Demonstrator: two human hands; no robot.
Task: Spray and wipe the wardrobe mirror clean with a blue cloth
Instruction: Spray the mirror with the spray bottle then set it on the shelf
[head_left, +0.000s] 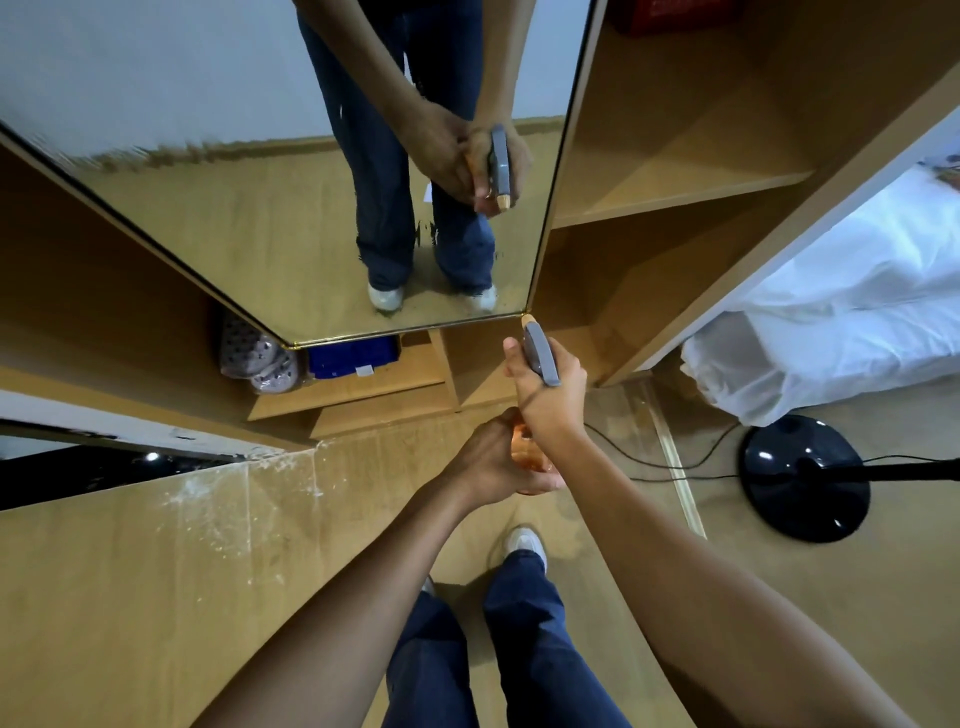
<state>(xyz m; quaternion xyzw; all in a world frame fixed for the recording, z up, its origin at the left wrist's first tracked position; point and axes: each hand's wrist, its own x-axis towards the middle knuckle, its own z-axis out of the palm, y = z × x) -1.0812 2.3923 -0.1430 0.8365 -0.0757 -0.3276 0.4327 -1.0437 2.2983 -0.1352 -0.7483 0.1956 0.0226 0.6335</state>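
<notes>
Nearest to us we see two legs in blue jeans (524, 649) and one white shoe (524, 543) fully in view on the wooden floor (130, 597), which carries a pale dusty smear to the left. Our two bare forearms reach forward above them. Our left hand (493, 462) cups the orange body of the spray bottle (527, 452) from below, fingers wrapped around it. Our right hand (550, 395) closes around the bottle's neck, the thumb lying beside the grey trigger head (540, 353), whose pale nozzle points at the mirror's near right corner. To the right one black round fan base (805, 478) stands on the floor, thin cables trailing from it, with white bedding (857, 312) beyond. Further on, under the mirror (260, 208), the wardrobe's bottom shelf holds two perforated slippers (257, 358) and one blue box (353, 356), partly hidden by the mirror's lower edge. The mirror door hangs open just ahead, reflecting both hands, the bottle and the jeans. To its right, open wooden shelves (675, 171) stand. We cannot find the blue cloth in view.
</notes>
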